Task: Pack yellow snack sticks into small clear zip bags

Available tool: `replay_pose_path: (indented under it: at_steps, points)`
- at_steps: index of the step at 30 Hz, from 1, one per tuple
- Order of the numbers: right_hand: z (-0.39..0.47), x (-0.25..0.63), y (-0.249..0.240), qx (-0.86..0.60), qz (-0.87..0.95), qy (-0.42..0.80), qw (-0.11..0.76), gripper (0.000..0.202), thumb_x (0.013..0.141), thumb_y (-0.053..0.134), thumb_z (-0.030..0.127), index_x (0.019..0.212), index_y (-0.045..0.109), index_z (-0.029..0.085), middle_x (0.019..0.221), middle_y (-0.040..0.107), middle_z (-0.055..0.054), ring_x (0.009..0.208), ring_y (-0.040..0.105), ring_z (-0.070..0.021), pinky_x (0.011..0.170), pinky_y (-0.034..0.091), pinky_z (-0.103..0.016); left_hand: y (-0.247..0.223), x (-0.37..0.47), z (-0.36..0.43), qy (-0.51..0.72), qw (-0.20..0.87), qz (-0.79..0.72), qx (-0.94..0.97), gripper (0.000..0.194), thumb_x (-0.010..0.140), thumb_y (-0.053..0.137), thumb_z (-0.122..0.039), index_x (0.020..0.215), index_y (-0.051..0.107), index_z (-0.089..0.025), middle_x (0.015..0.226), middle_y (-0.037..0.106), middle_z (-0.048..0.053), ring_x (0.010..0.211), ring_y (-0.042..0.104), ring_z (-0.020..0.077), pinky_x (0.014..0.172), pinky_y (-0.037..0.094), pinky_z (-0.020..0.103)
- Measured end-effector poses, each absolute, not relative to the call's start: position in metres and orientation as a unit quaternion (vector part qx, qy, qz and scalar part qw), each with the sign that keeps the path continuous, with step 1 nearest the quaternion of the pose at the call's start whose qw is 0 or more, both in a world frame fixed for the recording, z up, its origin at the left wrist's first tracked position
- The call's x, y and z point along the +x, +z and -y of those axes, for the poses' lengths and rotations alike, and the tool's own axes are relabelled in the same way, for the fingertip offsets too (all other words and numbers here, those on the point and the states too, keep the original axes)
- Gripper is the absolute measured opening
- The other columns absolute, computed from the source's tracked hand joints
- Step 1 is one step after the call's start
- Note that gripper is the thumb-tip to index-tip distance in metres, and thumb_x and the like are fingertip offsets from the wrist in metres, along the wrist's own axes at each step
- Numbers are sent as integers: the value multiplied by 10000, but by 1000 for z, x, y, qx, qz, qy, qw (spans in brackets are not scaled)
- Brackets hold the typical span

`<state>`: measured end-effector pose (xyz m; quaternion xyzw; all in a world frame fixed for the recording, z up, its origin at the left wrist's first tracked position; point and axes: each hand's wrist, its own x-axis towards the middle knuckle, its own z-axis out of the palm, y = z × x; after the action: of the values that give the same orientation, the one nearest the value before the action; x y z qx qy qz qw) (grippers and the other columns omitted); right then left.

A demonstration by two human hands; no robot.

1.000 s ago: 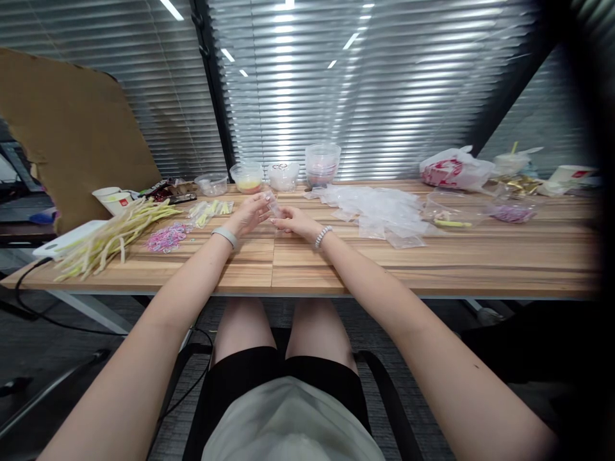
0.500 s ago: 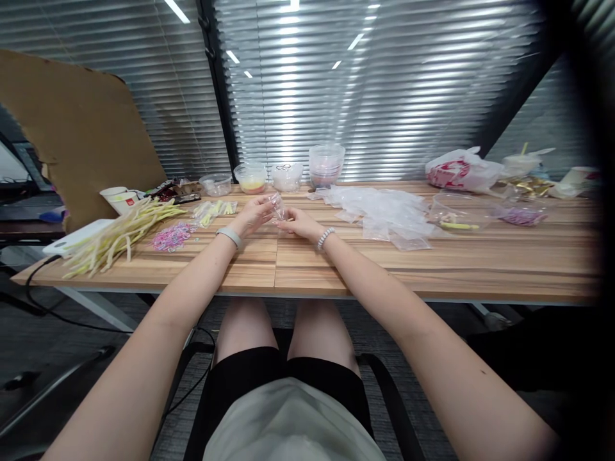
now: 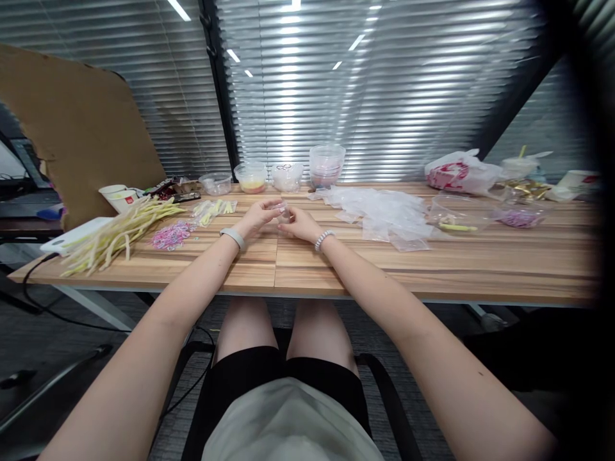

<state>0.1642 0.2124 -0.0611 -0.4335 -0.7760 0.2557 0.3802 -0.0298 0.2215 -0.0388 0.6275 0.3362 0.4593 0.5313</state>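
Clear plastic bag [image 3: 283, 206], probably, now shows less; left hand [image 3: 255, 219] and right hand [image 3: 304, 225] pinch it with fingers, handling continues.

Between the fingers [image 3: 270, 204], a small piece of clear plastic [image 3: 283, 209] is held. By the desk [image 3: 317, 275], a smooth, slightly shiny surface with wood grain is shown. Right of the middle, thin, milky plastic sheets [image 3: 389, 214] are spread, softly glossy. At the far side, tubs [image 3: 327, 160] of clear, smooth plastic are stacked. At the left, matt brown cardboard [image 3: 81, 128] with a rough edge is seen; nearer, fuzzy stems [image 3: 118, 232] are piled. By the far blinds [image 3: 398, 96], a metallic shine is given.
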Motion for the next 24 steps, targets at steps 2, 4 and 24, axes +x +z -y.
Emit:
replay_pose_path:
  at_steps: [2,4,24]
  points:
    - [-212,163,-60,-447,769,252,382,554,815,803,529,1194,684,142,1029,680,-83,855,559,-166,805,434,-314,-39,-30,-223,462,531,-341,623,734,702,955,-416,1353,681,-217,1408,659,117,1222,657,254,1005,508,354]
    - [-211,163,-59,-451,763,257,385,570,821,790,557,1199,685,143,1043,687,-86,850,564,-167,807,439,-322,-40,-30,-223,449,539,-334,630,716,731,936,-430,1365,672,-230,1399,659,111,1186,665,234,960,511,327]
    - [-206,162,-56,-362,782,299,409,723,757,863,480,1365,623,172,1250,687,-89,1102,637,-211,1023,499,-362,-38,-24,-209,415,563,-290,653,527,785,885,-519,1159,735,-179,1176,710,121,1005,681,208,789,533,282]
